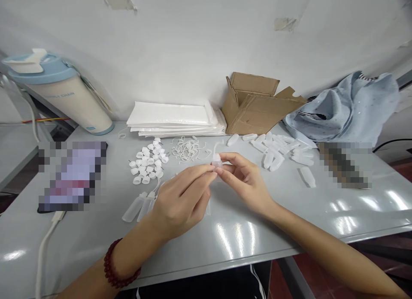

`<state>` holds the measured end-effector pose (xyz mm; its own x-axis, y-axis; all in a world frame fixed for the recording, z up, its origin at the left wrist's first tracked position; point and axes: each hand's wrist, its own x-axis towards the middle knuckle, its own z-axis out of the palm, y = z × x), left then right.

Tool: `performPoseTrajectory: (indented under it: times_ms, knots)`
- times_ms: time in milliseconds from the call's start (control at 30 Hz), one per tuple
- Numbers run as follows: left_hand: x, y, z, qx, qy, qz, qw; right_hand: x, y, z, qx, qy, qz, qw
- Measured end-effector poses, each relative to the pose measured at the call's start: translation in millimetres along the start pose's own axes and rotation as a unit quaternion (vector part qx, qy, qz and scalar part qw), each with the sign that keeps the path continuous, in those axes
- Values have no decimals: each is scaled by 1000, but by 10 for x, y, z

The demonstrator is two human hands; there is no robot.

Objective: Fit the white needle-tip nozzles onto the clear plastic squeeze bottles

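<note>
Both hands meet over the middle of the grey table. Between their fingertips is a small translucent bottle [217, 163] with a white cap and a thin curved tube rising from it. My left hand [182, 200] pinches it from the left, a dark red bead bracelet on the wrist. From the right, my right hand [246, 181] grips it with thumb and fingers. White caps [149, 161] lie in a pile to the left, beside a heap of thin white tubes [187, 149]. Capped bottles with tubes [135, 206] lie partly behind my left hand. Loose translucent bottles [273, 149] are scattered at the right.
On the grey table [238, 247], a tumbler [71, 93] and a phone [74, 174] with a cable are left. White envelopes [174, 114] and a cardboard box [254, 110] stand behind. Blue cloth [347, 106] and another phone-like object [344, 166] are right.
</note>
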<state>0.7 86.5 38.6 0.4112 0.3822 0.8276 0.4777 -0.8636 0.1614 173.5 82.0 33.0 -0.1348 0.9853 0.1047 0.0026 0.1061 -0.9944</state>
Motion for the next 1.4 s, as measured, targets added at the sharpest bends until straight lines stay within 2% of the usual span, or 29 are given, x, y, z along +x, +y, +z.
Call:
performPoseTrajectory:
  times_ms: [133,300,433,667,733,833,933,1100,1233,1400]
  knots:
    - [15,-10,15,-4,-15,-37,999,-15,-27,23,51,-8,44,998]
    - [-7,-24,35,-17,-128,-67,989,-3,-32,13,64,0,80,995]
    - [-26,-21,45,-17,-167,-83,982,17,-31,8,48,-10,96,994]
    - [-6,-15,4,-35,-218,-104,970,76,-25,-70,-9,-18,49,999]
    - [-13,-26,-4,-35,-239,-98,965,134,-14,-144,-20,1,39,999]
    - [-38,-38,2,-25,-263,-87,961,245,24,-263,-23,64,44,997]
    - [-57,-35,21,-14,-262,-74,962,305,46,-320,-21,73,56,996]
    - [-43,-36,41,17,-227,-75,971,205,-10,-202,1,-11,60,998]
    - [-46,-55,59,44,-206,-77,975,133,-22,-94,29,-11,82,996]
    - [-70,-64,88,66,-171,-43,982,143,-17,-106,52,-12,99,994]
